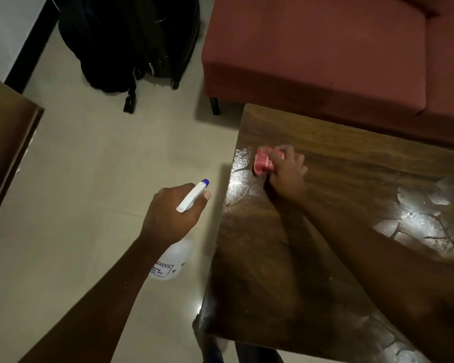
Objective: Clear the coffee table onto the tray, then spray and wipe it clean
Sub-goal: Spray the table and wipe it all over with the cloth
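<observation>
The dark wooden coffee table (325, 258) fills the right half of the view, with wet, shiny patches near its left edge and at the right. My right hand (288, 170) grips a folded red and white cloth (265, 162) and holds it down on the tabletop near the far left corner. My left hand (172, 214) holds a white spray bottle (174, 260) with a blue-tipped nozzle by its neck, out over the floor just left of the table. No tray is in view.
A red sofa (325, 48) stands right behind the table. Black luggage and a backpack (131, 40) sit on the tiled floor at the back. Another brown furniture edge (8, 142) is at the far left. My feet show under the table's near edge.
</observation>
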